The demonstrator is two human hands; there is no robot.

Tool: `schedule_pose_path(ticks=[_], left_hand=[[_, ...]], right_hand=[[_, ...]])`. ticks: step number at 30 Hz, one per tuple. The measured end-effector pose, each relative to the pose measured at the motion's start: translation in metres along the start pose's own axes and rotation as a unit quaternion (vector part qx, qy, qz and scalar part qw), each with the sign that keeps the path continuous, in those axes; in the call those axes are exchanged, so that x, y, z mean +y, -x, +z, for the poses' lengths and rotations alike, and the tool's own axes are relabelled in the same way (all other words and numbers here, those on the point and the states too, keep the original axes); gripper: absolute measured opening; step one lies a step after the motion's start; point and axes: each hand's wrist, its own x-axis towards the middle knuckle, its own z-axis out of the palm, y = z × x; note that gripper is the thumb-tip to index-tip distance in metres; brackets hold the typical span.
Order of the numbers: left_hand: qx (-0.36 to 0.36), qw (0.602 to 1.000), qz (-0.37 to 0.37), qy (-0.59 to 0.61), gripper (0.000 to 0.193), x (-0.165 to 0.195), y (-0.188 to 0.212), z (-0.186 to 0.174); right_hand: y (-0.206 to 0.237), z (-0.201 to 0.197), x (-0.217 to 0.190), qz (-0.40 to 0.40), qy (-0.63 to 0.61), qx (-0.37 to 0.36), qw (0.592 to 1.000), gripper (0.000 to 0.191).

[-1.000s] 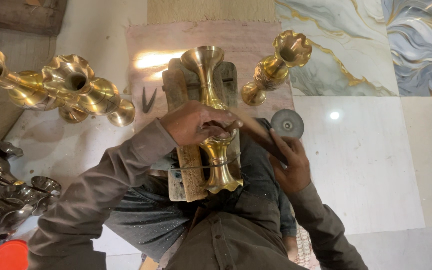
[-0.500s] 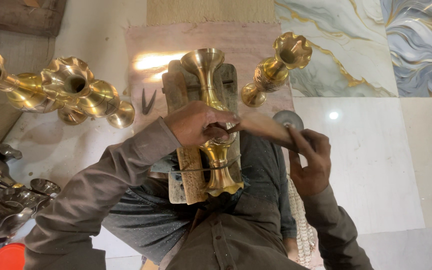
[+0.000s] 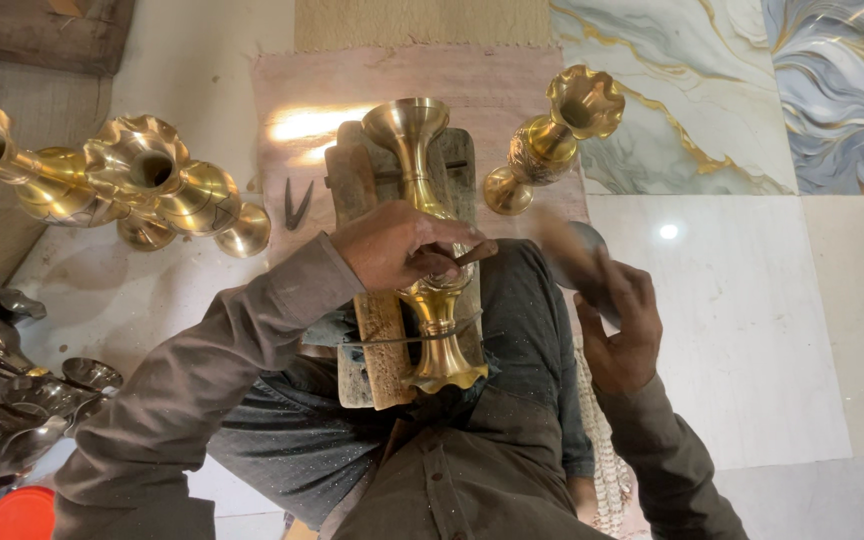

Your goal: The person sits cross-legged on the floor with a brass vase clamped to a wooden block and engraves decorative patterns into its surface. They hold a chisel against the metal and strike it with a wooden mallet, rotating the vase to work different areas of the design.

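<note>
A brass vase (image 3: 422,180) lies lengthwise on a wooden block (image 3: 354,190) across my lap, its flared mouth pointing away from me. My left hand (image 3: 392,248) rests on the vase's middle and grips a small chisel (image 3: 476,251), whose tip sits against the brass. To the right of the vase, my right hand (image 3: 620,325) grips a hammer (image 3: 574,250) with a round metal head. The hammer is blurred and hangs a short way from the chisel. A thin metal band (image 3: 407,339) crosses the vase near its foot.
Several brass vases (image 3: 142,175) lie in a cluster at the left. Another brass vase (image 3: 550,140) lies at the upper right, on the edge of a pinkish mat (image 3: 292,90). Small dark pincers (image 3: 298,204) rest beside the block. At the lower left are dark metal pieces (image 3: 2,370) and a red lid (image 3: 18,514).
My right hand has shifted to the right with the hammer, whose head is now blurred by motion. My left hand stays on the vase with the chisel.
</note>
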Motion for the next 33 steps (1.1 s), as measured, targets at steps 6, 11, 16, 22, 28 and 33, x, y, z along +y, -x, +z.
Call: schedule_pose_path(ticks=[6, 11, 16, 22, 28, 33], left_hand=[[0.014, 0.998, 0.050, 0.032, 0.048, -0.004, -0.001, 0.001], [0.005, 0.999, 0.042, 0.023, 0.051, -0.002, 0.002, -0.003], [0.005, 0.997, 0.054, 0.046, 0.050, 0.002, 0.001, -0.004], [-0.006, 1.000, -0.004, -0.003, 0.049, 0.004, 0.000, -0.004], [0.017, 0.999, 0.026, -0.014, 0.048, 0.001, 0.002, -0.002], [0.014, 0.996, 0.061, 0.063, 0.049, -0.003, 0.004, -0.001]], right_hand=[[-0.001, 0.001, 0.005, -0.041, 0.050, 0.004, 0.998, 0.050], [0.004, 0.005, 0.013, -0.005, -0.073, 0.010, 0.997, 0.052], [0.009, 0.007, 0.016, 0.035, -0.194, -0.014, 0.980, 0.053], [-0.001, 0.000, 0.008, -0.123, 0.204, -0.017, 0.971, 0.060], [-0.004, 0.000, 0.000, -0.077, 0.089, -0.027, 0.993, 0.060], [-0.003, -0.001, 0.001, -0.029, -0.018, 0.003, 0.999, 0.052]])
